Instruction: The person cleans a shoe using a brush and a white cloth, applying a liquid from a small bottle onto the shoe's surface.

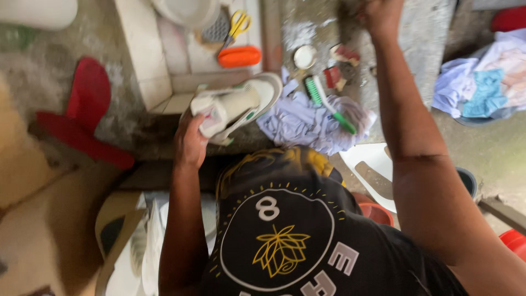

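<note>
Concrete floor (493, 148), wet and stained, carries the work area, with a pale tiled washing ledge (148, 60) at upper left. Crumpled lilac cloth (307, 120) lies at centre on the floor, and a green-and-white scrubbing brush (326, 101) rests across it. Left hand (190, 143) holds a white low-top shoe with green trim (233, 107) raised above the ledge edge, its pale sole turned outward; the grip is wrapped around the heel end, fingers pressed into the upper. Right hand (381, 15) is raised to the top of the view, well apart from the shoe; whether its grip is spread or pressed together cannot be told, as it is blurred and cropped. Judged step: shoe washing, with the shoe lifted and no tool in hand. The next move would call for a scrubbing tool, the brush lying nearest. An orange oval soap case (239, 56) and yellow-handled scissors (238, 23) sit on the ledge.
</note>
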